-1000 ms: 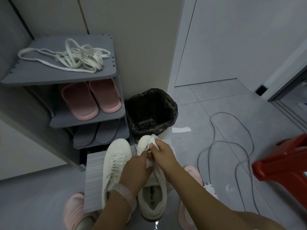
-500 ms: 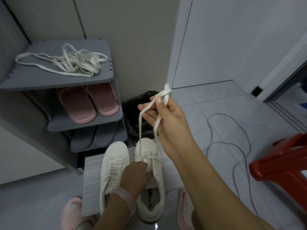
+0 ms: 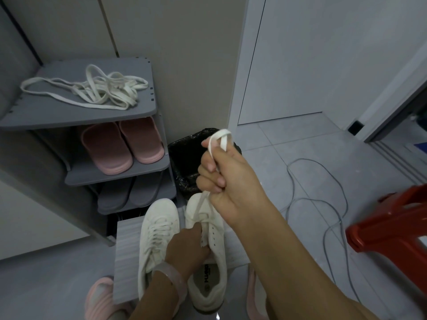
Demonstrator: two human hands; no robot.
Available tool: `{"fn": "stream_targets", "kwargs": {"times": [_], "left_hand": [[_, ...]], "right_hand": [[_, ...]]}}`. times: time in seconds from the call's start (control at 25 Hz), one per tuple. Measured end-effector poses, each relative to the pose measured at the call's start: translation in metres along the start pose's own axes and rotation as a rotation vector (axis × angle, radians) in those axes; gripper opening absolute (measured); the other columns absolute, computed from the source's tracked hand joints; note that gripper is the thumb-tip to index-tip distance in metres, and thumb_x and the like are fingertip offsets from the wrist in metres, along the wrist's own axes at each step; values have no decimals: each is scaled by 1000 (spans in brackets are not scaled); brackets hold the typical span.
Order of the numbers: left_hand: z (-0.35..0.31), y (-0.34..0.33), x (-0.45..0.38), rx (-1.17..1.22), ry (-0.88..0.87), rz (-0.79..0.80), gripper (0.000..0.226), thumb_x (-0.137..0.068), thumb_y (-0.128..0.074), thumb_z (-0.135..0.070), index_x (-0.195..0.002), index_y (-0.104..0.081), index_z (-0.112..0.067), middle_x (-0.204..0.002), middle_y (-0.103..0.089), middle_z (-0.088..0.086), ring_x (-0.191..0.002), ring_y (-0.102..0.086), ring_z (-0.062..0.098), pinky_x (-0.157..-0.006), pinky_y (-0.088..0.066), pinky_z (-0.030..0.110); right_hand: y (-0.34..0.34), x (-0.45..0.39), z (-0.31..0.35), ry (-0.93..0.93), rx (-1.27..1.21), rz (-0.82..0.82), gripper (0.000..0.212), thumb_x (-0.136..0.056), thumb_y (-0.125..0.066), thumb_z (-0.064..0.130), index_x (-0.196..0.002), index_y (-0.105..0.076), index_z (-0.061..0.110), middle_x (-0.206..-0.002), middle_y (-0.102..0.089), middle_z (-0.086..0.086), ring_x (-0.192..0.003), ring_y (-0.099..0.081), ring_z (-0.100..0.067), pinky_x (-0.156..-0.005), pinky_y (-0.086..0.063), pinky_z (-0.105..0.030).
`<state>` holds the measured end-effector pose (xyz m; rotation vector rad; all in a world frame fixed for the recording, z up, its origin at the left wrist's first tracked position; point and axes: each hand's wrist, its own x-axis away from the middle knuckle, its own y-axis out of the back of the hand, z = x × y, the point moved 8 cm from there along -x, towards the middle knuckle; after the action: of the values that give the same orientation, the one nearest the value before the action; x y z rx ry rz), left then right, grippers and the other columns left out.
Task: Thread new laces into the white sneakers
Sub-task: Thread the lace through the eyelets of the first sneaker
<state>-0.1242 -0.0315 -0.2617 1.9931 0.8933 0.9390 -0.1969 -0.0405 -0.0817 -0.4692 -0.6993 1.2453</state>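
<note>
The right hand point(image 3: 227, 179), raised, grips a flat white shoelace point(image 3: 219, 140) in curled fingers; the lace runs down to the unlaced white canvas sneaker point(image 3: 209, 255) below it; the left hand point(image 3: 187, 248) presses that sneaker's tongue area, grip unclear.

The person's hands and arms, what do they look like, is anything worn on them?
Both forearms are bare, with no sleeves in view. The left hand has a translucent pale pink band around its wrist. The right hand shows no ring, watch or glove; its fingernails are short and unpainted as far as can be seen.
</note>
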Motion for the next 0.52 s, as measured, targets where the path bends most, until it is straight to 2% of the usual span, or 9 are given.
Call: {"fn": "stream_targets", "kwargs": {"times": [0.08, 0.24, 0.36, 0.52], "left_hand": [[-1, 1, 0, -15, -6, -15, 34, -90, -48, -36, -115, -45, -14, -105, -62, 8, -95, -60, 24, -74, -43, 28], [-2, 1, 0, -27, -1, -11, 35, -91, -48, -38, -116, -45, -14, -107, -60, 8, -97, -59, 24, -76, -43, 28], [-2, 2, 0, -29, 5, -15, 35, -90, -48, -38, -116, -44, -14, -107, -59, 8, -98, -58, 24, -76, -42, 28], [-4, 6, 3, -12, 18, -14, 33, -90, -49, -38, -112, -45, -12, -102, -57, 7, -99, -56, 24, -74, -39, 26]], "right_hand": [[-6, 4, 15, 67, -44, 48, 24, -101, -33, 16, -83, -48, 11, -49, -37, 4, -34, -24, -1, -34, -21, -12], [-17, 13, 32, 217, 70, 135, 26, -101, -32, 17, -82, -50, 13, -48, -36, 7, -41, -27, -3, -44, -31, -14], [-30, 20, 45, 291, 2, 266, 27, -98, -34, 18, -80, -53, 14, -45, -39, 8, -42, -33, -3, -49, -37, -16], [-42, 34, 68, 351, -151, 378, 25, -94, -35, 19, -79, -54, 14, -44, -43, 9, -41, -38, -2, -49, -39, -16]]}}
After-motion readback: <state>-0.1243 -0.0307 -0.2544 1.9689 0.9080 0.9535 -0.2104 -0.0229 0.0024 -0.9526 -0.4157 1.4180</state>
